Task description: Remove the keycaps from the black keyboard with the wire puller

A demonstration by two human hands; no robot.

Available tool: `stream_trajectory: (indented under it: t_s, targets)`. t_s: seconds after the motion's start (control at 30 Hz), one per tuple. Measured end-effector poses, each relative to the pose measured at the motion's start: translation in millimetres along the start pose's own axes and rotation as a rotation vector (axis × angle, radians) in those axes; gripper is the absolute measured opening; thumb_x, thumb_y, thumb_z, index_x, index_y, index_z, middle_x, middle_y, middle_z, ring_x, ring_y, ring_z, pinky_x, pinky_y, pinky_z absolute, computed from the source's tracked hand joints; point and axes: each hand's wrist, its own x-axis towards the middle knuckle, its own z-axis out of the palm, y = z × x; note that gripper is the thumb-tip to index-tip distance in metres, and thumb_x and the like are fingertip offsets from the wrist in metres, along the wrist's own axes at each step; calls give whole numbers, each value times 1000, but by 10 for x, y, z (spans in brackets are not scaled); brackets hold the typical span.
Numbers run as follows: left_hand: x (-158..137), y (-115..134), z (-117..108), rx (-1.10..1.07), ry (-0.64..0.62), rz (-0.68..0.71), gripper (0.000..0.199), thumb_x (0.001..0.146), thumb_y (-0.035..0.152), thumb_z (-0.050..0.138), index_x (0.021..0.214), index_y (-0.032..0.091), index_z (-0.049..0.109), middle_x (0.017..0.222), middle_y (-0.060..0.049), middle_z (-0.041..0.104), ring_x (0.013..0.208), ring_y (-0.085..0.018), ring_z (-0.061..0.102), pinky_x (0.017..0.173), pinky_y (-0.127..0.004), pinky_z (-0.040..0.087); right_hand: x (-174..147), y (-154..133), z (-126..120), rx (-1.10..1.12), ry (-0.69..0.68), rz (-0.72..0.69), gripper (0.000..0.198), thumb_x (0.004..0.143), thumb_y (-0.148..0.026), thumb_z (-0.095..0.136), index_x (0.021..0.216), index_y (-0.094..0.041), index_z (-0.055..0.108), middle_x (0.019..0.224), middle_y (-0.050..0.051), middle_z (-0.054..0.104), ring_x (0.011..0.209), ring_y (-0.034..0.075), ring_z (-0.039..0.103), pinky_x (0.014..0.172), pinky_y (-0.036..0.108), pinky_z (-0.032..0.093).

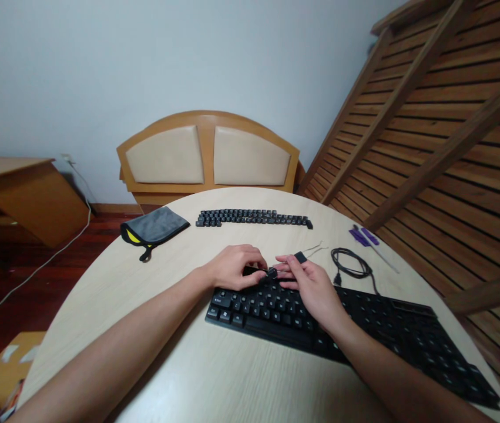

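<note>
A black keyboard (276, 332) lies slanted on the table, with many of its keys off and bare posts showing. Over its upper left part, my left hand (237, 267) has its thumb and fingers curled in at a small black keycap (272, 272). My right hand (309, 285) is closed around a wire keycap puller with a black handle (300, 257). One pair of its thin wires sticks out past the hand toward the back; the other end reaches the keycap. The fingers partly hide how the keycap is gripped.
Removed keycaps (250, 217) stand in rows at the back of the round table (214, 376). A grey pouch (157, 226) lies at left. To the right are a coiled cable (351, 264), purple pieces (364, 236) and a thin rod-like tool (386, 261).
</note>
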Motion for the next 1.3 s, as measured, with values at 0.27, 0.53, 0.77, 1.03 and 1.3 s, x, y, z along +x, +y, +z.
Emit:
stream_trajectory:
  t_s: [0.27, 0.53, 0.77, 1.03, 1.3]
  targets:
    - [41, -13, 107, -179, 36, -128, 28, 90, 42, 59, 93, 17, 70, 82, -4, 70, 70, -15, 61, 66, -27, 47, 18, 61, -5, 39, -26, 3, 37, 93, -47, 54, 102, -15, 71, 97, 11, 73, 88, 19, 71, 78, 31, 61]
    - [28, -53, 134, -331, 52, -127, 23, 88, 37, 64, 96, 16, 71, 88, -5, 73, 77, -15, 63, 73, -27, 48, 33, 88, -20, -4, -36, -39, 56, 81, -65, 58, 94, -13, 73, 87, 11, 73, 84, 20, 70, 80, 32, 59]
    - [30, -31, 126, -406, 59, -160, 24, 83, 35, 70, 97, 16, 72, 84, -5, 73, 73, -14, 64, 67, -25, 49, 26, 84, -23, 41, -35, -26, 55, 75, -66, 64, 89, -14, 73, 83, 8, 72, 79, 17, 69, 79, 31, 59]
    - [12, -16, 117, -371, 32, -122, 21, 85, 31, 67, 101, 17, 69, 87, -4, 73, 75, -13, 66, 68, -24, 51, 25, 79, -27, 31, -42, -50, 54, 71, -68, 64, 73, -15, 72, 96, 10, 72, 81, 18, 69, 80, 32, 59]
    - [41, 58, 62, -199, 47, 5, 21, 91, 34, 62, 105, 19, 65, 96, -4, 72, 86, -16, 66, 79, -28, 50, 28, 64, -35, 65, -23, -38, 49, 73, -63, 67, 70, -14, 70, 93, 10, 72, 75, 16, 68, 76, 32, 60]
